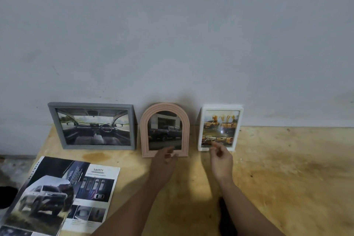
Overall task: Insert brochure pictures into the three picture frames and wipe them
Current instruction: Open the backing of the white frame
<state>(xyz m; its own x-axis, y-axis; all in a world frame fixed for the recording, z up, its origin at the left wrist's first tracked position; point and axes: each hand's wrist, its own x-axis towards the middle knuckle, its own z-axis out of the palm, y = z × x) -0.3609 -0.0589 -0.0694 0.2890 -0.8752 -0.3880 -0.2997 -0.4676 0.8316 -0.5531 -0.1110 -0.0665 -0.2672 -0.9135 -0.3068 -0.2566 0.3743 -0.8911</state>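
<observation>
Three frames lean upright against the wall at the back of the wooden table. The grey rectangular frame point(92, 126) on the left shows a car interior. The pink arched frame point(165, 129) in the middle shows a dark pickup. The white frame point(220, 128) on the right shows yellow trucks. My left hand point(166, 161) touches the bottom edge of the pink frame with curled fingers. My right hand point(220, 157) hovers just in front of the white frame's lower edge, fingers loosely apart, holding nothing.
Car brochure pages point(63, 195) lie spread at the table's front left. The plywood table point(287, 168) stretches bare to the right. A grey wall point(172, 34) stands directly behind the frames. The table's left edge drops to the floor point(11, 166).
</observation>
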